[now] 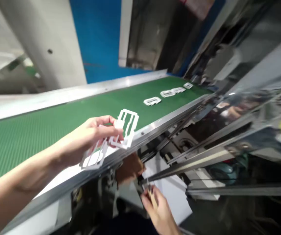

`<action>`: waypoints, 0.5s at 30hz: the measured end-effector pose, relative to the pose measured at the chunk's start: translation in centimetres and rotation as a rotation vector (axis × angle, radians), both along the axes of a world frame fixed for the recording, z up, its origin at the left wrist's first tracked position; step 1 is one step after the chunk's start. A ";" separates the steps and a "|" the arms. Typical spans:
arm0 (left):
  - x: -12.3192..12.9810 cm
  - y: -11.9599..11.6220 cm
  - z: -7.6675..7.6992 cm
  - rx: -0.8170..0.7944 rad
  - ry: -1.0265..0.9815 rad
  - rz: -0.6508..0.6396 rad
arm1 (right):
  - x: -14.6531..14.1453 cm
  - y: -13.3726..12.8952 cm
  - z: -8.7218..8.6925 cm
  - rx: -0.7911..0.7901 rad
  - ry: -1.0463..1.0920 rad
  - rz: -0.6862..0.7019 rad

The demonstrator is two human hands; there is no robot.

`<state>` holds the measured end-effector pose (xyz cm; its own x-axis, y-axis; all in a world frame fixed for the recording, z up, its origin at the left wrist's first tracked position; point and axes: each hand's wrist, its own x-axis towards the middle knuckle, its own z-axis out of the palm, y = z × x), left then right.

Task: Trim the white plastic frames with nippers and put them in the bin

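My left hand (101,132) is over the near edge of the green conveyor belt (44,127), its thumb and fingers closed on thin white plastic frames. One white plastic frame (130,125) tilts up past the fingertips, and another white frame (95,160) hangs below the palm. Lower down, in front of the belt, my right hand (158,209) is wrapped round a small tool with tan handles (153,199). Its metal tip points away from me; blur hides its exact kind. Farther along the belt lie several more white frames (152,101), apart from both hands.
A metal rail (152,126) runs along the belt's near side. Behind the belt stands a blue machine panel (101,39) with a dark opening. Metal bars (204,153) cross the right side. Below are a brown carton (129,168) and a white sheet (172,192).
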<state>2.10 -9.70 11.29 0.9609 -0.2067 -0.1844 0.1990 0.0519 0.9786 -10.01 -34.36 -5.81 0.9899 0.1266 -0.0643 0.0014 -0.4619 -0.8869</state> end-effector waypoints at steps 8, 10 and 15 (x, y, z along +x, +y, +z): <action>-15.3 -0.6 -13.3 -0.152 0.442 0.185 | 2.6 5.5 0.7 0.551 0.347 0.239; -16.6 -1.1 -16.3 -0.197 0.518 0.243 | 2.8 6.4 0.0 0.498 0.385 0.294; -17.3 -1.5 -18.3 -0.286 0.602 0.370 | 3.6 7.4 -1.4 0.450 0.463 0.332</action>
<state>-15.24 -11.16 -6.98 0.7277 -0.0097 -0.6859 0.6143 0.4541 0.6453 -6.45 -26.97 -7.26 0.7785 0.5285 -0.3384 -0.3436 -0.0923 -0.9346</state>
